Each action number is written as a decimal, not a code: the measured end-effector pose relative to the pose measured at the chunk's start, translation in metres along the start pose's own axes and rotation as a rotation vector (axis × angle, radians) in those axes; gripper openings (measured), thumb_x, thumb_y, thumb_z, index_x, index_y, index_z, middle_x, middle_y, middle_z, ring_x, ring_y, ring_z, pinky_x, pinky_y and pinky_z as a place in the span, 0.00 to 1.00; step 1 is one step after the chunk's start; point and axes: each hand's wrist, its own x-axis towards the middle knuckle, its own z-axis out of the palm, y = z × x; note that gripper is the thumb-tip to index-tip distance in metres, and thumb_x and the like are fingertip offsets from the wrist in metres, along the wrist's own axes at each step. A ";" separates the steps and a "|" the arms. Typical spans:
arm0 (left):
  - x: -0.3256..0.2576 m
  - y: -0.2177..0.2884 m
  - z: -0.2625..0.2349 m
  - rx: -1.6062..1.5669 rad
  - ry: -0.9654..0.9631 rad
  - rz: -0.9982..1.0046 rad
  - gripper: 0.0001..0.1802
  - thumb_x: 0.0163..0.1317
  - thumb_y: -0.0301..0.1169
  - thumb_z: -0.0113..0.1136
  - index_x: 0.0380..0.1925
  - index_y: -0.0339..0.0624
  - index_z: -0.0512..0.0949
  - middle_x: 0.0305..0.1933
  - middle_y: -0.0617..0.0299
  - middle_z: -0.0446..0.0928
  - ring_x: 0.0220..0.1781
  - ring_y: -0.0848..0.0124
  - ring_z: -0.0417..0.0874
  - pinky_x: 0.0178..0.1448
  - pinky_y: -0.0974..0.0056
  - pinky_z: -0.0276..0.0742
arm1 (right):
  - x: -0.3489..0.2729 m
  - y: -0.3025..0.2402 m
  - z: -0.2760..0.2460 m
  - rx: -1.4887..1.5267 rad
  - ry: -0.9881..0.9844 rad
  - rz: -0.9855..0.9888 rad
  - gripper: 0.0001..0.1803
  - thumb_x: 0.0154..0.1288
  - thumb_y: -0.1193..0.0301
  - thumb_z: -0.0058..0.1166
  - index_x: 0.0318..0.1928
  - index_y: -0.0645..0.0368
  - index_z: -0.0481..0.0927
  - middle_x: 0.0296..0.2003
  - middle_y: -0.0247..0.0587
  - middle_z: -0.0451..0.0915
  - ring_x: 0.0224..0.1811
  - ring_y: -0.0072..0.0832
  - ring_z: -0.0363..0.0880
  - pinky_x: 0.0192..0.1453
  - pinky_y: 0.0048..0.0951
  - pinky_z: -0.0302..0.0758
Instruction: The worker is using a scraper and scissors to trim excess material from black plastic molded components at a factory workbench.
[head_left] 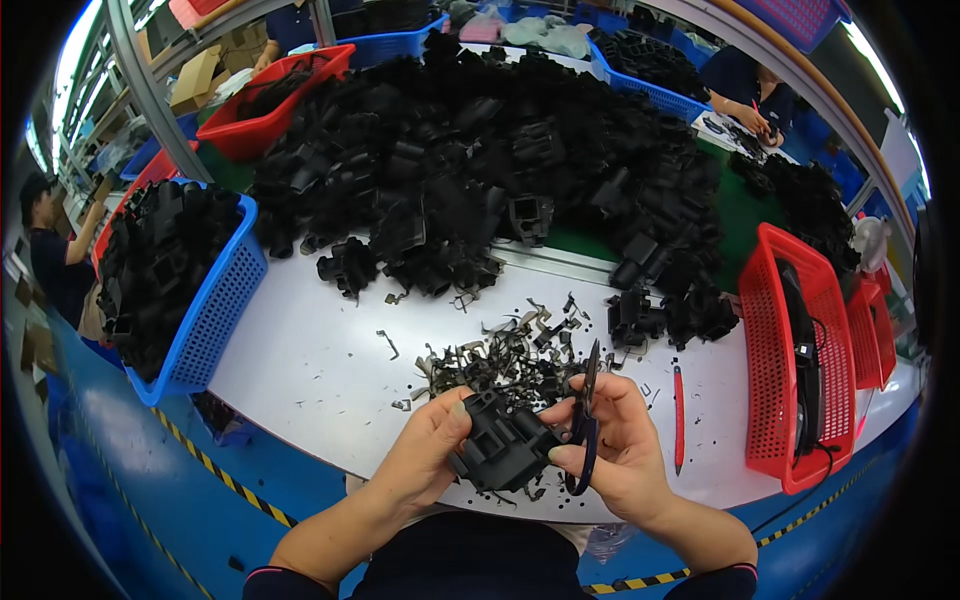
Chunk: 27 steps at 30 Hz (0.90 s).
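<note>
Over the table's near edge I hold a black molded plastic part [500, 445], boxy with raised tubes and ribs. My left hand [425, 445] grips its left side, thumb on top. Dark-handled scissors [588, 420] rest in my right hand [625, 450], blades upward and their loop near my thumb. The fingertips of that hand also touch the part's right side. Just beyond lies a heap of trimmed plastic scraps [500, 360], black and brownish, partly hidden by my hands and the part.
A large mound of similar black parts [430, 160] covers the far side. A blue basket [215, 310] full of them stands left. At right are a red pen-like tool [678, 420] and a red basket [760, 330] holding a black cabled object. Other people work farther off.
</note>
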 end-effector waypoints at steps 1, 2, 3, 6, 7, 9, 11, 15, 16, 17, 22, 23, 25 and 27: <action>0.000 -0.002 0.004 -0.046 0.041 -0.038 0.24 0.57 0.49 0.57 0.41 0.39 0.70 0.33 0.63 0.76 0.29 0.80 0.77 0.29 0.78 0.72 | 0.001 0.001 0.002 0.023 0.006 -0.002 0.30 0.55 0.83 0.54 0.57 0.58 0.57 0.45 0.42 0.70 0.43 0.20 0.72 0.45 0.19 0.72; 0.001 -0.003 0.005 -0.092 0.080 -0.078 0.25 0.57 0.50 0.55 0.41 0.39 0.70 0.34 0.62 0.77 0.29 0.79 0.77 0.28 0.77 0.72 | 0.002 0.003 0.003 0.045 0.013 -0.005 0.31 0.55 0.84 0.54 0.58 0.58 0.57 0.44 0.41 0.70 0.43 0.20 0.72 0.44 0.18 0.72; 0.001 -0.003 0.002 -0.123 0.064 -0.136 0.26 0.58 0.52 0.53 0.41 0.39 0.70 0.34 0.61 0.77 0.28 0.78 0.78 0.25 0.76 0.72 | 0.003 0.004 0.005 0.041 0.011 -0.008 0.31 0.55 0.84 0.54 0.58 0.58 0.57 0.44 0.41 0.70 0.42 0.20 0.72 0.43 0.18 0.72; 0.004 -0.010 -0.008 -0.203 0.043 -0.269 0.30 0.59 0.56 0.47 0.44 0.38 0.70 0.35 0.57 0.77 0.25 0.76 0.78 0.17 0.75 0.70 | 0.006 0.005 0.010 0.043 0.012 -0.020 0.32 0.55 0.84 0.54 0.58 0.58 0.56 0.43 0.40 0.70 0.41 0.19 0.72 0.43 0.18 0.72; 0.005 -0.015 -0.009 -0.224 0.057 -0.282 0.31 0.60 0.57 0.45 0.45 0.38 0.70 0.36 0.56 0.77 0.23 0.75 0.78 0.15 0.76 0.68 | 0.007 0.006 0.011 0.055 0.012 -0.021 0.32 0.55 0.84 0.54 0.59 0.58 0.56 0.43 0.40 0.70 0.41 0.19 0.72 0.43 0.18 0.72; 0.007 -0.016 -0.010 -0.257 0.061 -0.312 0.32 0.61 0.57 0.42 0.47 0.37 0.69 0.36 0.55 0.78 0.22 0.75 0.78 0.13 0.77 0.66 | 0.008 0.006 0.012 0.082 0.013 -0.019 0.32 0.55 0.85 0.54 0.59 0.58 0.56 0.43 0.40 0.70 0.40 0.19 0.72 0.42 0.17 0.72; 0.007 -0.015 -0.010 -0.271 0.052 -0.344 0.32 0.61 0.56 0.42 0.49 0.37 0.68 0.36 0.54 0.78 0.21 0.75 0.78 0.12 0.78 0.66 | 0.008 0.007 0.013 0.117 0.015 -0.013 0.32 0.55 0.85 0.53 0.58 0.59 0.56 0.43 0.41 0.70 0.40 0.19 0.72 0.42 0.18 0.72; 0.008 -0.016 -0.014 -0.278 0.071 -0.365 0.31 0.62 0.55 0.41 0.49 0.36 0.68 0.35 0.54 0.78 0.21 0.74 0.79 0.13 0.77 0.69 | 0.009 0.010 0.014 0.154 0.053 -0.012 0.31 0.56 0.84 0.53 0.59 0.60 0.55 0.42 0.42 0.71 0.39 0.21 0.74 0.42 0.20 0.74; 0.009 -0.013 -0.011 -0.293 0.085 -0.342 0.31 0.63 0.55 0.41 0.48 0.36 0.68 0.34 0.54 0.78 0.21 0.74 0.79 0.13 0.77 0.70 | 0.009 0.010 0.015 0.152 0.083 -0.005 0.31 0.56 0.84 0.52 0.59 0.60 0.55 0.42 0.42 0.71 0.38 0.22 0.74 0.42 0.21 0.75; 0.010 -0.010 -0.011 -0.276 0.061 -0.309 0.30 0.63 0.54 0.41 0.46 0.36 0.68 0.33 0.54 0.78 0.21 0.74 0.79 0.13 0.76 0.70 | 0.009 0.011 0.015 0.150 0.111 0.002 0.31 0.56 0.84 0.52 0.59 0.61 0.55 0.42 0.43 0.71 0.38 0.22 0.75 0.42 0.22 0.75; 0.010 0.006 -0.010 0.009 -0.074 -0.096 0.25 0.63 0.52 0.44 0.36 0.37 0.69 0.25 0.58 0.75 0.20 0.73 0.78 0.17 0.74 0.73 | 0.010 0.026 0.009 0.383 0.233 0.149 0.31 0.58 0.81 0.50 0.60 0.61 0.54 0.41 0.43 0.72 0.33 0.26 0.77 0.39 0.25 0.77; 0.011 0.007 -0.009 0.100 -0.055 -0.038 0.24 0.63 0.52 0.45 0.34 0.38 0.68 0.24 0.60 0.75 0.19 0.74 0.77 0.18 0.74 0.73 | 0.010 0.028 0.008 0.415 0.254 0.193 0.31 0.58 0.81 0.50 0.60 0.61 0.54 0.41 0.43 0.71 0.33 0.27 0.77 0.39 0.26 0.77; 0.013 0.008 -0.008 0.228 -0.040 0.045 0.23 0.62 0.52 0.47 0.30 0.40 0.67 0.22 0.62 0.73 0.18 0.76 0.75 0.20 0.75 0.72 | 0.010 0.030 0.009 0.470 0.293 0.260 0.29 0.57 0.82 0.50 0.60 0.60 0.57 0.40 0.41 0.71 0.32 0.26 0.77 0.37 0.26 0.77; 0.013 0.011 -0.010 0.304 -0.046 0.095 0.23 0.61 0.52 0.49 0.25 0.42 0.66 0.20 0.64 0.71 0.18 0.78 0.73 0.21 0.76 0.70 | 0.010 0.034 0.007 0.522 0.286 0.294 0.29 0.57 0.82 0.49 0.59 0.60 0.58 0.40 0.40 0.71 0.32 0.25 0.76 0.36 0.26 0.77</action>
